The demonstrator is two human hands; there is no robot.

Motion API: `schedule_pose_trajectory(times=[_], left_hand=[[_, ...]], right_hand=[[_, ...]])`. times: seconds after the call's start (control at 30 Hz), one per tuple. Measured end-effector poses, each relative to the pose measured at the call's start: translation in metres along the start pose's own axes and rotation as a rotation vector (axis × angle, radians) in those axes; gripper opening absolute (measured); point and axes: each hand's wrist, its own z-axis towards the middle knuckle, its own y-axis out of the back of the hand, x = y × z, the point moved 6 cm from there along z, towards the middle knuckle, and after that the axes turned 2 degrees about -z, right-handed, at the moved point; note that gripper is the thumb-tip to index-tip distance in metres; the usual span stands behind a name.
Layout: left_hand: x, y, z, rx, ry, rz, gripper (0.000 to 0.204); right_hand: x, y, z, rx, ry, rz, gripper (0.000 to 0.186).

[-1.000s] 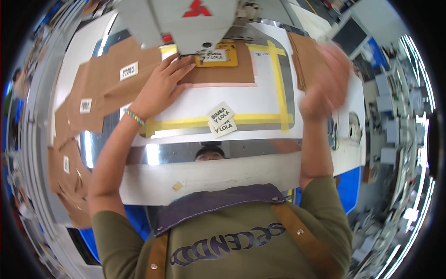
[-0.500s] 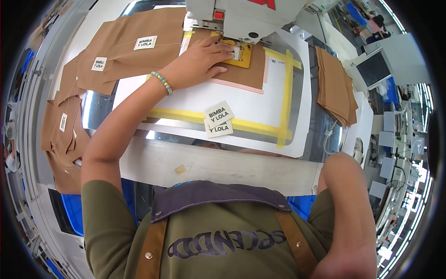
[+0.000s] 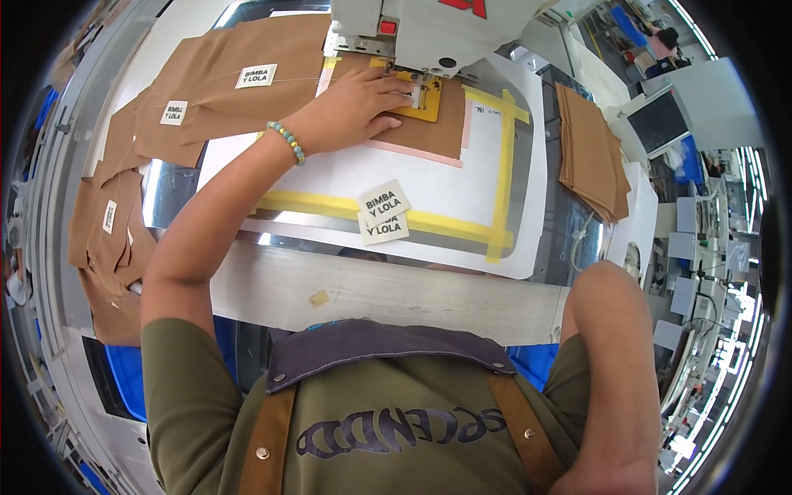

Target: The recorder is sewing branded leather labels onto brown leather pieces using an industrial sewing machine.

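Note:
My left hand (image 3: 359, 111) lies with fingers spread on a brown fabric piece (image 3: 450, 140) edged with pink strips, its fingertips at a yellow clamp plate (image 3: 429, 111) under the needle area of a white sewing machine (image 3: 421, 29). What lies under the fingers is hidden. The fabric sits on a white sheet (image 3: 429, 177) bordered with yellow tape (image 3: 499, 206). Two cream printed labels (image 3: 384, 210) overlap on the lower tape, below my hand. My right arm (image 3: 610, 363) is bent at the right, its hand out of sight.
Brown pieces with stitched labels (image 3: 206, 99) spread along the left and drape at the edge (image 3: 103, 264). A brown stack (image 3: 590, 153) is at the right, beside a monitor (image 3: 656, 124). Blue bins (image 3: 124, 379) sit below the table. A person (image 3: 664, 41) is in the background.
My right hand has dropped from beside the stack at upper right to out of view below. My left hand has stayed at the clamp plate, its fingers shifting slightly.

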Motion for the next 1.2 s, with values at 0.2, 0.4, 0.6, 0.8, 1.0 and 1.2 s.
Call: schedule_pose_trajectory(times=[0.2, 0.4, 0.6, 0.8, 1.0, 1.2], left_hand=[[-0.001, 0.002, 0.003, 0.033, 0.007, -0.005, 0.043], [0.003, 0.0, 0.001, -0.021, 0.005, -0.046, 0.045], [0.005, 0.001, -0.009, -0.043, 0.048, -0.017, 0.049], [0.017, 0.014, -0.011, -0.106, 0.058, -0.051, 0.055], [0.047, 0.036, -0.049, -0.1, 0.143, -0.127, 0.06], [0.063, 0.045, -0.057, 0.073, 0.203, -0.164, 0.064]], right_hand=[[0.003, -0.003, 0.01, 0.02, -0.013, 0.212, 0.076], [0.015, -0.011, 0.016, 0.027, -0.013, 0.431, 0.087], [0.025, -0.031, 0.023, 0.053, -0.007, 0.645, 0.098], [0.018, -0.04, -0.009, -0.07, 0.34, -0.499, 0.058], [0.006, -0.011, -0.17, 1.132, 0.298, -0.589, 0.021], [-0.079, 0.008, -0.286, 1.27, -0.903, -0.512, 0.024]])
